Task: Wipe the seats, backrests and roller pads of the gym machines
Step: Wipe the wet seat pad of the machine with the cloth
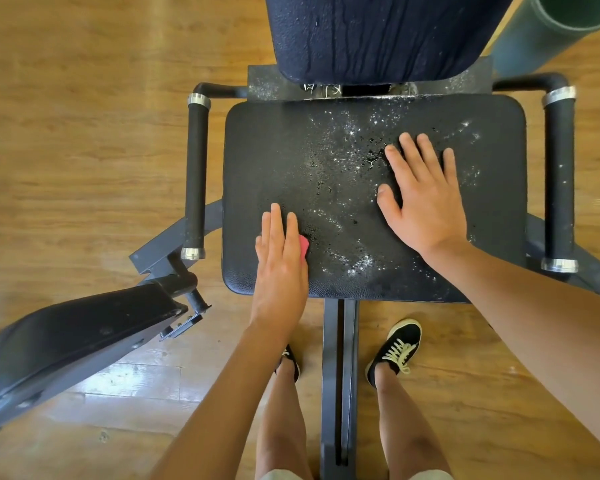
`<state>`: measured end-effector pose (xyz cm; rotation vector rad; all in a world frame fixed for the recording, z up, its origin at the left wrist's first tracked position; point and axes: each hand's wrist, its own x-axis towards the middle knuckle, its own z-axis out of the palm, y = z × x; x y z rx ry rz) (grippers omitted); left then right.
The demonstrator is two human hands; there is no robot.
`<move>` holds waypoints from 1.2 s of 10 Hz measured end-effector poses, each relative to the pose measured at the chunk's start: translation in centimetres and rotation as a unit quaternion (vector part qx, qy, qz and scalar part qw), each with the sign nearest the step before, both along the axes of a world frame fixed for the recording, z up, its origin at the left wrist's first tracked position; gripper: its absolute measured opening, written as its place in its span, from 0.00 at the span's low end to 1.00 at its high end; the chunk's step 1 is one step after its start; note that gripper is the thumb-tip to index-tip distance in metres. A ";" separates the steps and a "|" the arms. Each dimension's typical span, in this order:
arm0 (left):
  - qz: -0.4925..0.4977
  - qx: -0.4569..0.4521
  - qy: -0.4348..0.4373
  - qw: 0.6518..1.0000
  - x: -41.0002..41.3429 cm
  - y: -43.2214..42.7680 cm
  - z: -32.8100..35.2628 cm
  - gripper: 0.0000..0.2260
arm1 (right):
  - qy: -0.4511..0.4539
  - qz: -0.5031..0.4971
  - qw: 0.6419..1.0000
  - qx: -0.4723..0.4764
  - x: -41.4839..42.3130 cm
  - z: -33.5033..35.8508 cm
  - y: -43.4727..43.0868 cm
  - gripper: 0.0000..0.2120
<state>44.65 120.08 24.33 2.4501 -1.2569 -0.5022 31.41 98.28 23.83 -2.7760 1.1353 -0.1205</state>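
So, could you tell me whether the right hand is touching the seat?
Touching. The head view shows the right hand flat, fingers spread, palm down on the wet seat, no gap visible.

I am pressing a pink cloth [304, 245] under my left hand [280, 268] on the wet seat [274, 157], my right hand [424, 202] lying flat nearby.

seat [274, 161]: black, with white wet dots
backrest [378, 32]: very dark blue, with wet stripes running down
cloth [303, 244]: pink
floor [84, 116]: light brown, wood lines
handles [196, 174]: black, shiny silver rings
shoes [400, 344]: black, pale yellow laces
tube [551, 29]: green
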 end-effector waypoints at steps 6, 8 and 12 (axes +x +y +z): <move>0.008 0.012 -0.010 1.000 0.0 0.5 -0.1 0.25 | -0.006 -0.001 1.000 0.002 0.0 0.0 0.0 0.26; -0.006 0.011 -0.005 1.000 -2.2 3.9 -0.3 0.23 | -0.008 -0.001 1.000 0.004 0.0 0.0 0.0 0.26; 0.028 -0.016 0.002 0.999 2.0 -4.0 0.3 0.23 | -0.008 -0.006 1.000 0.013 0.0 -0.1 -0.1 0.27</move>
